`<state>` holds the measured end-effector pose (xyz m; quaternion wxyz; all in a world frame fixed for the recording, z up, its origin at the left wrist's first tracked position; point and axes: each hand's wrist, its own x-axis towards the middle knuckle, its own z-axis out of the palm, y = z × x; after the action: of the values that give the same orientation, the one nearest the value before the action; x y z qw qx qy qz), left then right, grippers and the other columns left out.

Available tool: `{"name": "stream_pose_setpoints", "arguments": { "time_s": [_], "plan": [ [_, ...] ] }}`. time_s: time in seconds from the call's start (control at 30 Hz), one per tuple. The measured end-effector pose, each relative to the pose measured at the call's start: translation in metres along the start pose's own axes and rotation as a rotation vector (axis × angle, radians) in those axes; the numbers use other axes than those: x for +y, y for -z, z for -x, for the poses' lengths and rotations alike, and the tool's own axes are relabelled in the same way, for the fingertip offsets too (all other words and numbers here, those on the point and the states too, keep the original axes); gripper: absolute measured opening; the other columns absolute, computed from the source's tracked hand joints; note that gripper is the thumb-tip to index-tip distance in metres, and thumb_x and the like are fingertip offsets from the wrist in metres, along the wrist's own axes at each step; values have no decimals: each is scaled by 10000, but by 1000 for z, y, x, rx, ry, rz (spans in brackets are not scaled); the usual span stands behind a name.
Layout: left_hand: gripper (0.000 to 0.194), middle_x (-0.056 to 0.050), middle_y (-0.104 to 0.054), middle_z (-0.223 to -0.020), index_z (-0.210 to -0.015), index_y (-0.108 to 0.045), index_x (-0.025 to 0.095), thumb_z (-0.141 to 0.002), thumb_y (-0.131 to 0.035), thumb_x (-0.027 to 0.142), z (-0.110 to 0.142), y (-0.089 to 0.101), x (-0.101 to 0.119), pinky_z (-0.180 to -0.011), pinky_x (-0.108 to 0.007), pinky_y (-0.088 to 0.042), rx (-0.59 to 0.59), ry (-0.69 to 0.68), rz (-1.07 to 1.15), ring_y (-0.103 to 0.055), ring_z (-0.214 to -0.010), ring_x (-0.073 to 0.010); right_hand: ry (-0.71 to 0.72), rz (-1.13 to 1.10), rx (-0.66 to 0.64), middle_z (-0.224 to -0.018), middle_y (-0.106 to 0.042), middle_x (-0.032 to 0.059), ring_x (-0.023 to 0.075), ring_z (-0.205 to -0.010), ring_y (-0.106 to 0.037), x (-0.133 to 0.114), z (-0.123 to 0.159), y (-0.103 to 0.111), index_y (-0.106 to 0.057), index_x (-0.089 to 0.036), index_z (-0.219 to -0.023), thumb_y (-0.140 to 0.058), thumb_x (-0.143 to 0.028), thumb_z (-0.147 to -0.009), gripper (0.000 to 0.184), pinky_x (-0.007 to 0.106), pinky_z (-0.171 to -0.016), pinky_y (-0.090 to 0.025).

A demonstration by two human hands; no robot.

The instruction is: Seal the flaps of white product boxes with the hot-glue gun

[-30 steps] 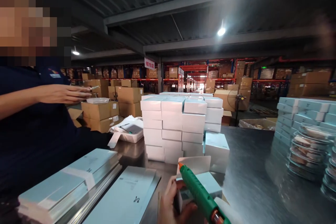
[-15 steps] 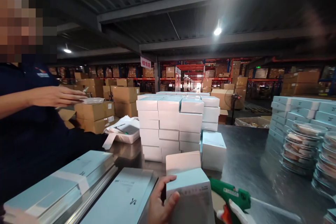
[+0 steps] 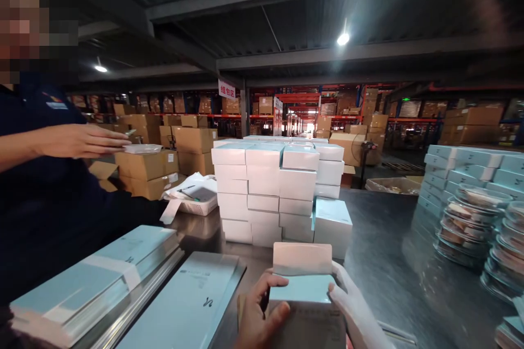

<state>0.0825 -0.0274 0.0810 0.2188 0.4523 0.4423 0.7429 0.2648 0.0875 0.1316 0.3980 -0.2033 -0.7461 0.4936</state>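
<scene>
A pale blue-white cardboard box (image 3: 305, 313) with its end flap (image 3: 302, 259) standing up is held at the bottom centre. My bare left hand (image 3: 262, 313) wraps its left side, with the thumb on the near face and a finger on the top. My right hand (image 3: 358, 305), in a white glove with a bare thumb tip, presses the right side near the top edge. Flat blue cartons (image 3: 184, 297) lie to the left of my left hand. Finished-looking boxes (image 3: 266, 185) are stacked just beyond the held box.
A co-worker's hand (image 3: 85, 140) reaches in from the left above a banded bundle of flat cartons (image 3: 98, 278). A white basket (image 3: 200, 204) stands left of the stack. On the right are clear round containers (image 3: 460, 234) and more stacked blue boxes (image 3: 462, 169) on the metal table (image 3: 380, 240).
My right hand has let go of the green glue gun, which no longer shows, and has taken the box's right side. The box has shifted slightly right and down.
</scene>
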Motion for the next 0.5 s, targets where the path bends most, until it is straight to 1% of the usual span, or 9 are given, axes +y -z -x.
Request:
{"name": "stream_pose_setpoints", "arguments": {
  "time_s": [0.07, 0.1, 0.13, 0.17, 0.2, 0.27, 0.3, 0.4, 0.5],
  "plan": [
    [529, -108, -666, -1338, -950, -730, 221, -707, -870, 670, 0, 3, -7, -940, -332, -536, 35, -40, 74, -686, -1173, -314, 23, -3, -80, -1517, -566, 131, 361, -1430, -492, 0, 6, 6, -557, -250, -1462, -651, -766, -945, 736, 475, -1167, -474],
    [524, -104, -651, -1358, -964, -700, 234, -694, -901, 637, -1, 5, -11, -977, -346, -534, 56, -52, 133, -664, -1235, -322, 65, 26, -98, -1543, -537, 143, 366, -1441, -479, 5, 10, 10, -545, -255, -1470, -711, -799, -885, 816, 465, -1168, -475],
    [541, -98, -656, -1341, -996, -672, 250, -680, -930, 605, -2, 8, -14, -1000, -357, -533, 60, -63, 187, -647, -1272, -322, 113, 67, -110, -1573, -502, 146, 366, -1455, -464, 11, 14, 14, -553, -270, -1456, -765, -798, -842, 837, 449, -1162, -484],
    [569, -89, -674, -1290, -1043, -653, 265, -674, -947, 582, -4, 11, -17, -998, -358, -538, 47, -74, 219, -651, -1264, -311, 161, 104, -120, -1597, -474, 142, 362, -1467, -450, 18, 18, 18, -584, -287, -1415, -805, -761, -833, 782, 429, -1151, -497],
    [590, -77, -689, -1228, -1094, -650, 278, -680, -949, 573, -6, 13, -18, -981, -349, -542, 16, -97, 221, -665, -1232, -295, 203, 131, -130, -1618, -450, 131, 352, -1478, -438, 24, 22, 20, -624, -301, -1359, -819, -697, -864, 663, 409, -1144, -505],
    [548, -65, -688, -1159, -1123, -705, 282, -720, -920, 585, -11, 18, -16, -988, -343, -530, -108, -192, 150, -664, -1194, -276, 248, 156, -146, -1644, -418, 103, 331, -1489, -425, 30, 28, 22, -694, -312, -1267, -740, -551, -990, 369, 397, -1145, -505],
    [491, -63, -683, -1158, -1101, -742, 285, -749, -898, 589, -14, 20, -13, -1004, -349, -520, -175, -246, 109, -655, -1194, -271, 253, 159, -159, -1643, -421, 94, 325, -1485, -433, 31, 30, 21, -717, -318, -1255, -682, -509, -1034, 294, 398, -1139, -511],
    [329, -50, -712, -1104, -1030, -802, 315, -815, -856, 559, -20, 22, -2, -1064, -388, -494, -283, -367, 37, -635, -1204, -264, 276, 178, -204, -1623, -454, 82, 317, -1463, -467, 24, 31, 18, -741, -340, -1276, -623, -469, -1072, 268, 397, -1138, -510],
    [302, -40, -753, -1041, -1044, -802, 337, -830, -845, 545, -23, 20, 4, -1044, -392, -520, -255, -424, 7, -658, -1192, -260, 330, 181, -242, -1604, -478, 67, 277, -1464, -469, 15, 28, 15, -723, -368, -1308, -589, -406, -1103, 247, 358, -1168, -471]
  ]
}}
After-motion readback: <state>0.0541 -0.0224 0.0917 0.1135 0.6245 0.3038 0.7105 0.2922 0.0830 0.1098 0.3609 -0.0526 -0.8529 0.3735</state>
